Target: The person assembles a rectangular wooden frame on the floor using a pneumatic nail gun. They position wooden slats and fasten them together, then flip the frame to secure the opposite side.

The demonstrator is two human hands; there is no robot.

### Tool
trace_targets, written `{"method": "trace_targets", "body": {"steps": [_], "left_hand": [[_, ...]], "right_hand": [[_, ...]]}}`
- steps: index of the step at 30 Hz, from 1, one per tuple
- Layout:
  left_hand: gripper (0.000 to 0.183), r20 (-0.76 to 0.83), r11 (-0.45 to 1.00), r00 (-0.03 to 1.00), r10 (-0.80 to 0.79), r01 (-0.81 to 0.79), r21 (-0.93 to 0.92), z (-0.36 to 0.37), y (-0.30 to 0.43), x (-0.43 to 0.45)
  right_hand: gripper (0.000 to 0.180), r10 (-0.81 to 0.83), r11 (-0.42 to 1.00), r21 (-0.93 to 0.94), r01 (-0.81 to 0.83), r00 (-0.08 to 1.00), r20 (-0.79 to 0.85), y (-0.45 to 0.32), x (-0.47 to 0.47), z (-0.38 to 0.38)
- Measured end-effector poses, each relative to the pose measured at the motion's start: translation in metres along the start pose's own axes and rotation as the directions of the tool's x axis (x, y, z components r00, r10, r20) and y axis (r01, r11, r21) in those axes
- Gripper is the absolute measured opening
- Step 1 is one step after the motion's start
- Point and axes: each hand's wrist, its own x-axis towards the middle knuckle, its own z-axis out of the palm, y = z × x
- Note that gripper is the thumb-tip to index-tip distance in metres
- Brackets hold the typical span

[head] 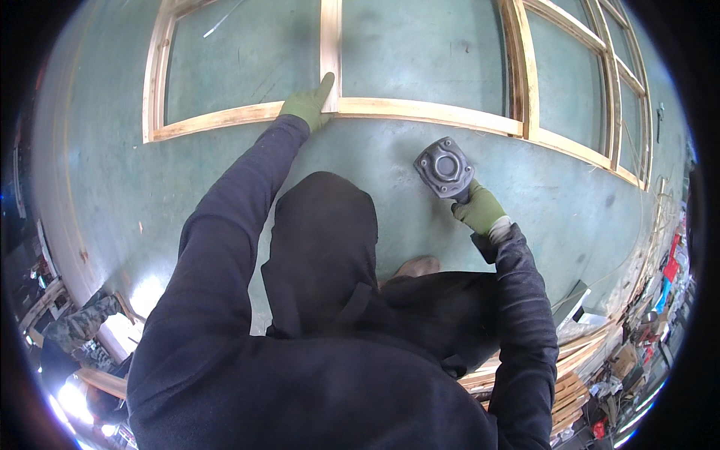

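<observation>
A timber frame (427, 109) of pale wooden battens lies on the green floor before me. My left hand (306, 107), in a green glove, grips it where a cross batten (331, 45) meets the near rail. One finger points up along that batten, and the other fingers are partly hidden behind the wood. My right hand (481, 209), gloved too, is closed around the handle of a dark pneumatic nail gun (446, 167). I see the gun's round-centred cap from above, held apart from the near rail. Its nose is hidden underneath.
Stacked wooden battens (569, 402) lie behind me at the right, near mixed clutter (624, 360). A thin hose or cord (604, 275) crosses the floor at right. Camouflage-patterned cloth (84, 326) shows at lower left. A small dark tool (659, 121) lies beyond the frame's right end.
</observation>
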Motion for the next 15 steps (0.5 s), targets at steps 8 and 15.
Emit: {"method": "trace_targets", "body": {"steps": [8, 15], "left_hand": [[0.09, -0.018, 0.993, 0.993, 0.121, -0.121, 0.009, -0.006, -0.003, -0.004], [0.079, -0.003, 0.985, 0.989, 0.151, -0.15, 0.083, 0.0, -0.01, 0.0]], "right_hand": [[0.057, 0.016, 0.999, 0.042, -0.015, 1.0, -0.016, 0.003, 0.002, 0.0], [0.058, 0.017, 0.999, 0.032, -0.016, 1.0, -0.014, 0.004, 0.005, -0.001]]}}
